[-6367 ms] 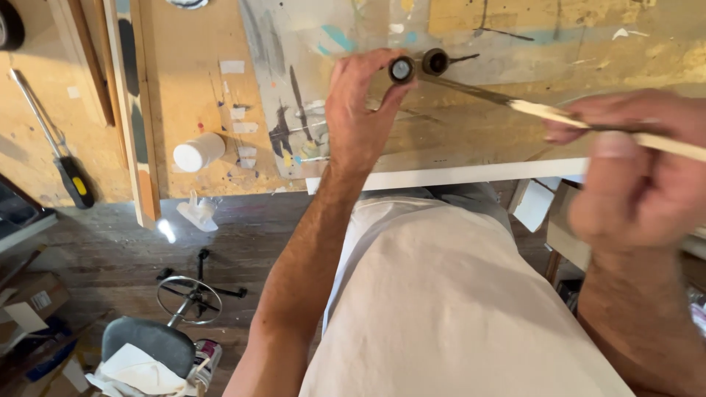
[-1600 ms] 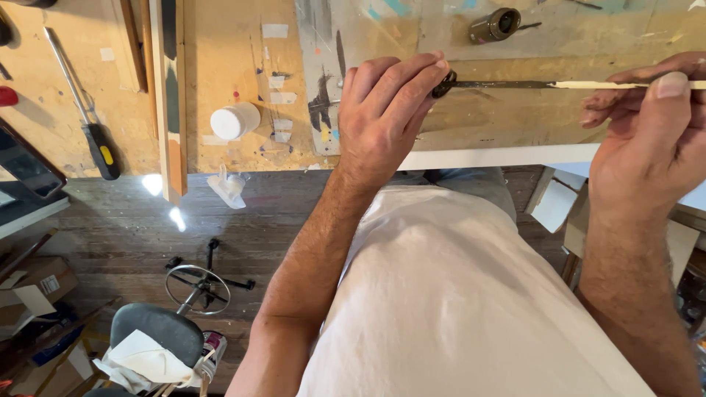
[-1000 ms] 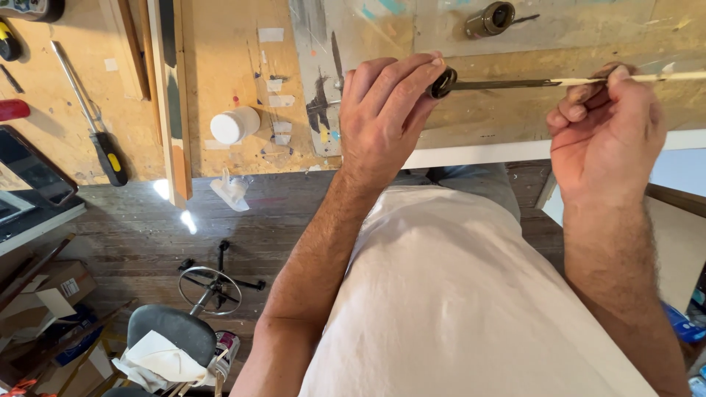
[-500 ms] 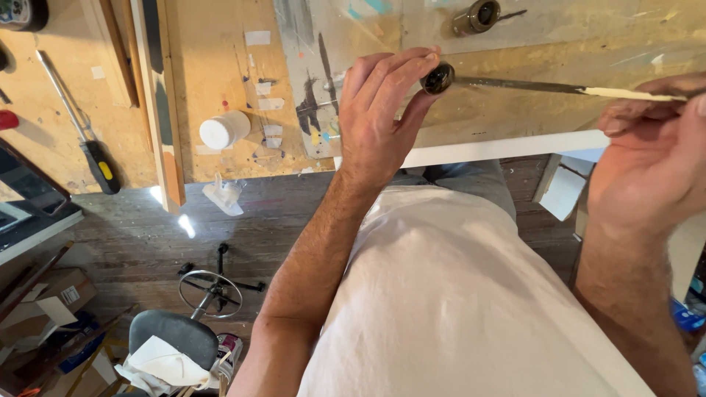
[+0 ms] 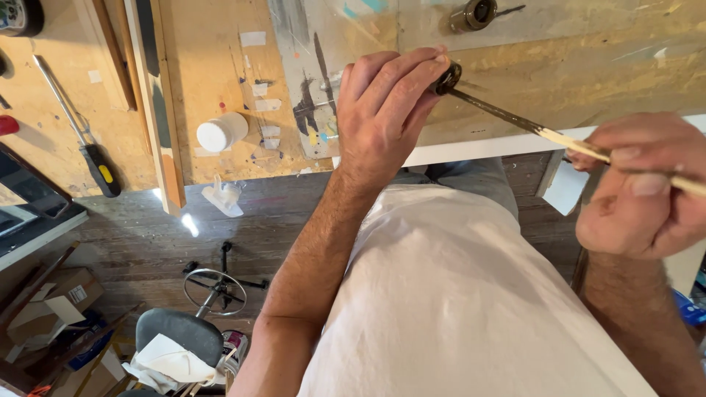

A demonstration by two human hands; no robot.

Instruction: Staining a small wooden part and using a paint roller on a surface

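My left hand (image 5: pixel 386 103) grips a small dark round container (image 5: pixel 446 78) at the workbench edge, fingers curled over it. My right hand (image 5: pixel 638 187) pinches a long thin wooden stick (image 5: pixel 559 137) near its pale end. The stick's dark, stained end reaches into the container's mouth. A second small dark jar (image 5: pixel 472 15) lies on its side further back on the bench, with a thin rod poking out of it.
The paint-stained plywood workbench (image 5: pixel 220 73) carries a white cap-like pot (image 5: pixel 220 132), a black-and-yellow screwdriver (image 5: pixel 81 129), wooden strips (image 5: pixel 158 103) and tape scraps. Below are a stool (image 5: pixel 180 331), a cloth, cardboard boxes and a wood floor.
My right hand has dropped lower and nearer to me, tilting the stick downward to the right. My left hand still holds the small container in the same spot.
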